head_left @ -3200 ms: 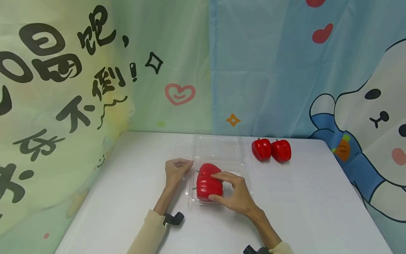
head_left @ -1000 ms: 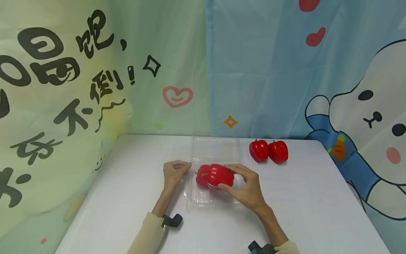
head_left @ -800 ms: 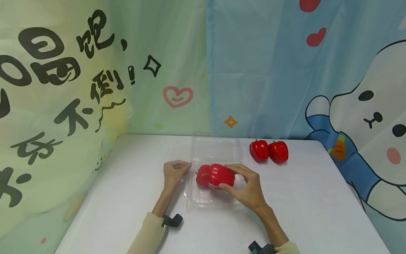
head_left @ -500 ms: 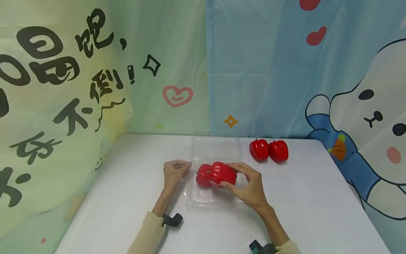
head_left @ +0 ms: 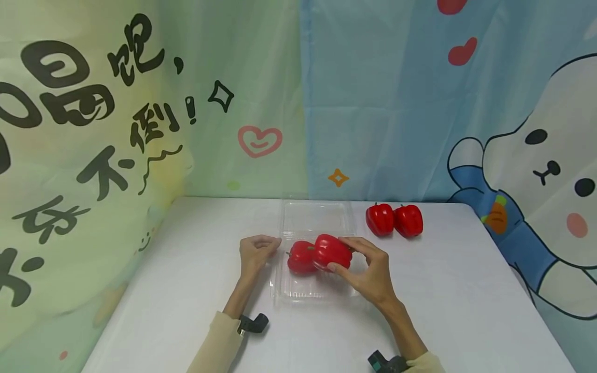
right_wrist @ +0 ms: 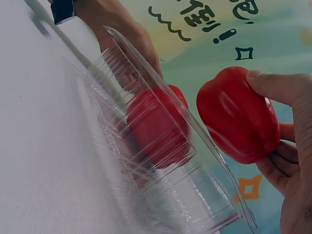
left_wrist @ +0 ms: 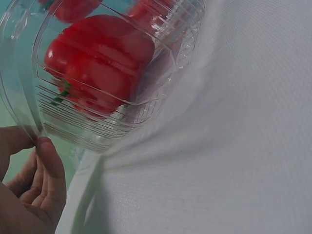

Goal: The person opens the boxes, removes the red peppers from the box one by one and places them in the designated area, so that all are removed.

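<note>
The right hand [head_left: 373, 274] grips a red bell pepper [head_left: 332, 252] between thumb and fingers, raised above the clear container [head_left: 303, 291]. The left hand [head_left: 255, 254] pinches the container's left rim. Inside the container, toward its left side, lies a second pepper [head_left: 300, 260]. The lid [head_left: 317, 218] lies open beyond the container. Past its far right corner, two peppers [head_left: 380, 220] sit side by side on the worktop [head_left: 466, 295].

A glossy red bell pepper [head_left: 333, 252], green stem pointing left, is gripped by the right hand [head_left: 372, 268] above a clear plastic container [head_left: 303, 293]. The container lies open, lid [head_left: 317, 217] folded back, its left rim pinched by the left hand [head_left: 256, 255]; a second red pepper [head_left: 300, 260] lies inside on its side.
</note>
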The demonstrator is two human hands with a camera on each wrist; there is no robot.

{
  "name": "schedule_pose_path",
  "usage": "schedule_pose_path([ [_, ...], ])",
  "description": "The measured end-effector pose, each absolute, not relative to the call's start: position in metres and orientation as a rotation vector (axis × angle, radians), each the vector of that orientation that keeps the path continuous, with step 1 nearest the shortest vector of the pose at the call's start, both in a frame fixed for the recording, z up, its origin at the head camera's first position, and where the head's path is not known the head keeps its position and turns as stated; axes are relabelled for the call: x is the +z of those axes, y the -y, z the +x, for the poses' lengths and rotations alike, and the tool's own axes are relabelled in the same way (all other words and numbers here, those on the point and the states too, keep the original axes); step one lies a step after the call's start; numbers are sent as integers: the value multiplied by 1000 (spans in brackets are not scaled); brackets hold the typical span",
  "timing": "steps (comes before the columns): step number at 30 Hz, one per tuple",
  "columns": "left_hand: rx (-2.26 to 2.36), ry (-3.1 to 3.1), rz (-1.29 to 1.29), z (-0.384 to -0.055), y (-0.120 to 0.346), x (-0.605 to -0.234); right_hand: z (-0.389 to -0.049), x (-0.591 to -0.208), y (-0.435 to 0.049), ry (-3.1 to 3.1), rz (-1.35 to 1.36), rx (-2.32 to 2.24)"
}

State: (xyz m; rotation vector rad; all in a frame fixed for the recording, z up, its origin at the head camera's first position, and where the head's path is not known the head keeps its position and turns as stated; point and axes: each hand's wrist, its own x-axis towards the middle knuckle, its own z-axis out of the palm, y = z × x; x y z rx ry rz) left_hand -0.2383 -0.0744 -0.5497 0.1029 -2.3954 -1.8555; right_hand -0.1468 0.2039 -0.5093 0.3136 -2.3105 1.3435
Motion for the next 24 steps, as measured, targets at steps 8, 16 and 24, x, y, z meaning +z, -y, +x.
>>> schedule_pose_path([
  [8,-1874,2402,145,-240,75,-549,-147,-510,-208,2283,309,1366],
  [16,-1895,2377,126,-240,77,-552,-148,-512,-211,2266,300,1333],
  [24,-1896,2380,121,-240,77,-552,-148,-513,-213,2225,288,1357],
])
